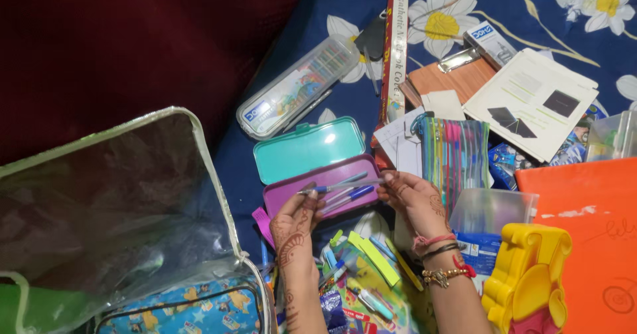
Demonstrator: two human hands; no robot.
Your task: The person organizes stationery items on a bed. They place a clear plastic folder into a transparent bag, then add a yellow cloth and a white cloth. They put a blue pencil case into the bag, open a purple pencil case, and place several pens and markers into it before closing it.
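Pen (338, 186): slim, blue, long axis approx. horizontal, right end tilted slightly up. Left hand (295, 222) pinches its left end, right hand (415, 198) pinches the right end. Held just above open purple pencil box (318, 189), smooth plastic, rounded corners, teal lid (306, 149). Clear zip bag (113, 208) to the left, crinkly.

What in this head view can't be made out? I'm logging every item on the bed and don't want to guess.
- Purple pencil box: the inside is partly hidden by the left hand and right hand, which hold a pen over it.
- Clear zip bag: glare hides its contents.
- Orange folder: cut off by the right edge.
- Heap of pens between the forearms: too jumbled and blurred to count.
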